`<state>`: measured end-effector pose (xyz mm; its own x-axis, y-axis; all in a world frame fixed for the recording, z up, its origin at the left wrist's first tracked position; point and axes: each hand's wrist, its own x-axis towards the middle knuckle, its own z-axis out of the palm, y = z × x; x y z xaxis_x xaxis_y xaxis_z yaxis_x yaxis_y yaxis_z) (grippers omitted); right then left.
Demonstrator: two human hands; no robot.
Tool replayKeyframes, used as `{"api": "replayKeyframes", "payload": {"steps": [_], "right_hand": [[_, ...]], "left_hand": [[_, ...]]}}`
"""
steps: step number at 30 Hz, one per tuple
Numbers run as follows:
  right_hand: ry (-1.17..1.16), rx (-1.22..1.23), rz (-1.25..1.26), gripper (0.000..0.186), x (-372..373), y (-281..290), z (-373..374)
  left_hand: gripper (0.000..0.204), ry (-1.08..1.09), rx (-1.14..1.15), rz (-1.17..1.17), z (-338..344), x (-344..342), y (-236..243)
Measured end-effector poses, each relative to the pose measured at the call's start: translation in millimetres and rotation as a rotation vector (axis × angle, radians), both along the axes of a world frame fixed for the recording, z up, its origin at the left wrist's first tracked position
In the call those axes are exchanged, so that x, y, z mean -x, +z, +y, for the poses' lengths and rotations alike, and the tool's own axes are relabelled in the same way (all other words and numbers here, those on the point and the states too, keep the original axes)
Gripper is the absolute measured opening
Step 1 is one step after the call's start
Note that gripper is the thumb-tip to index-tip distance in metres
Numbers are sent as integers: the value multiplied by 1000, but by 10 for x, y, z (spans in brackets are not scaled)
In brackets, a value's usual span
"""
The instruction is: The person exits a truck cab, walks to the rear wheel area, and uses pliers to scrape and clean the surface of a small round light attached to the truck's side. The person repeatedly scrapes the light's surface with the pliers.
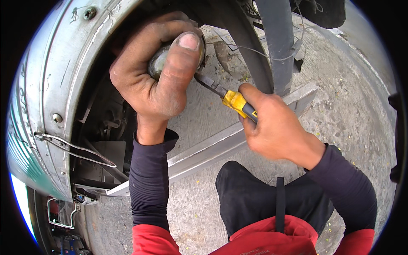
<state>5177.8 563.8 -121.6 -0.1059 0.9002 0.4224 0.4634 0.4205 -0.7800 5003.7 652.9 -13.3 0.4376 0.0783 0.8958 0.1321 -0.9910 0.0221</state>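
My left hand (140, 80) is raised at the upper middle, its fingers and thumb wrapped round a rounded, shiny, greyish-green object (158, 63). Most of that object is covered by the hand, so its kind is unclear. To its right, my right hand (276, 127) grips the handles of yellow-and-black pliers (235, 102). The pliers point up and left, with their dark metal jaws at the lower right edge of the rounded object. Whether the jaws bite on anything is too small to tell.
A riveted silver vehicle body panel (55, 85) curves along the left, with a looped wire (80, 148) hanging from it. A metal bar (212, 146) crosses below my hands. Behind them stands a grey upright (276, 46) with a thin cable (250, 49). Concrete ground (352, 119) lies beneath.
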Motion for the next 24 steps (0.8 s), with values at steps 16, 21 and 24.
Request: {"api": "replayKeyframes", "payload": {"steps": [16, 21, 24], "right_hand": [[-28, -304, 71, 32, 157, -413, 288], [187, 197, 158, 13, -59, 59, -114], [221, 227, 109, 14, -163, 171, -108]], "left_hand": [[23, -19, 12, 44, -35, 11, 57], [28, 31, 112, 179, -138, 125, 162], [30, -20, 133, 195, -101, 102, 173]]}}
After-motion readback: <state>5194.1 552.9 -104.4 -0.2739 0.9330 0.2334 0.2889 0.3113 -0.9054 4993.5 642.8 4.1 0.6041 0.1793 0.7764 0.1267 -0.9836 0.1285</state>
